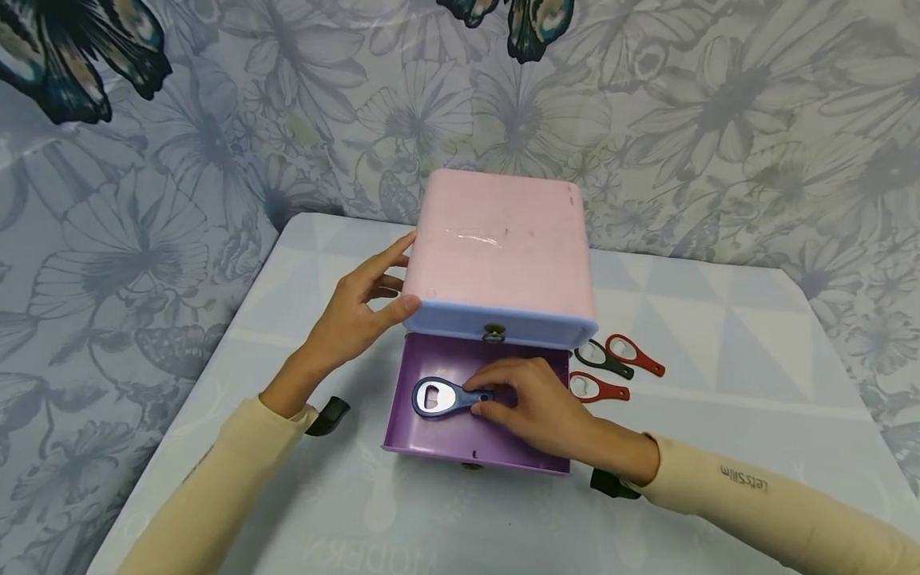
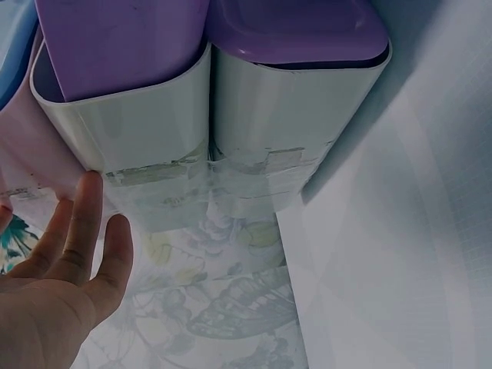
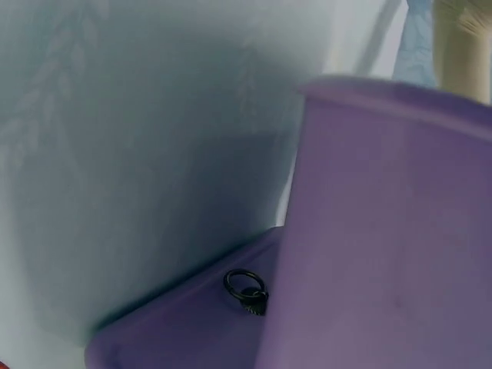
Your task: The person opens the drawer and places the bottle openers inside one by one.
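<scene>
Floral-patterned backdrop rises behind a pale tabletop. Near the centre of the frame stands a pink unit, a purple drawer pulled out below. The left hand touches the unit's left side, its fingers spread and not gripping. The right hand pinches the handle of a blue bottle opener inside the drawer. I'd judge the work partway: one opener is in the drawer, while two red openers and a dark opener lie outside, right of centre. Whether the blue one is going in or coming out, I cannot tell.
</scene>
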`<state>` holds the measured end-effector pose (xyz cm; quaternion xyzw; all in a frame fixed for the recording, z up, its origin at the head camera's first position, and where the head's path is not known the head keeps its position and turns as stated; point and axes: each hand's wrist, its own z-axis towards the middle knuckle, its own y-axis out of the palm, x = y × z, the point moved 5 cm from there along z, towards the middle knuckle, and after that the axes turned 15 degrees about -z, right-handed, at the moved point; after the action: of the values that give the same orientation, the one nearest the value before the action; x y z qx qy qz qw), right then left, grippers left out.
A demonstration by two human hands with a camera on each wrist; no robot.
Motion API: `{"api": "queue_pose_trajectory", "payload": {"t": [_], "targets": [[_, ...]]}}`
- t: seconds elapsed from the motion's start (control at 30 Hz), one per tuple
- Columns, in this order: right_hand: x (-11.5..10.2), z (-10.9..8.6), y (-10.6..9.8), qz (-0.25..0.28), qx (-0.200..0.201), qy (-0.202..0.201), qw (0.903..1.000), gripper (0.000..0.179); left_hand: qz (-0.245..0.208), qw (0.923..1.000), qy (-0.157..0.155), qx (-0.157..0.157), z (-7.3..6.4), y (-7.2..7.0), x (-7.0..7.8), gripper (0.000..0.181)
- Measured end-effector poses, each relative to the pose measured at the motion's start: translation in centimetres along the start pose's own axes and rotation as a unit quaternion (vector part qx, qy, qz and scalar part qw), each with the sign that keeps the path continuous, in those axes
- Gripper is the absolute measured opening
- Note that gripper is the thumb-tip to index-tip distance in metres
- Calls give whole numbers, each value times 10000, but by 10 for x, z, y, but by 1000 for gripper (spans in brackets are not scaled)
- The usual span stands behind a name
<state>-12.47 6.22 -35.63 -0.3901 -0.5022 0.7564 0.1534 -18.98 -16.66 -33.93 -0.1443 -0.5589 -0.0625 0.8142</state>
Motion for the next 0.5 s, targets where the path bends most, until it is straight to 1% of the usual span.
{"api": "queue_pose_trajectory", "payload": {"t": [0.2,0.4,0.5], "targets": [[1,7,7,-243,-311,163,9991,20,-32,10000,11,-21,-1,0,0,72],[1,14,13,-286,-578,405,9971,20,-24,10000,-11,0,-1,-2,0,71],[2,15,15,-334,-636,482,9963,20,5,10000,-52,2,0,-1,-1,72]]}}
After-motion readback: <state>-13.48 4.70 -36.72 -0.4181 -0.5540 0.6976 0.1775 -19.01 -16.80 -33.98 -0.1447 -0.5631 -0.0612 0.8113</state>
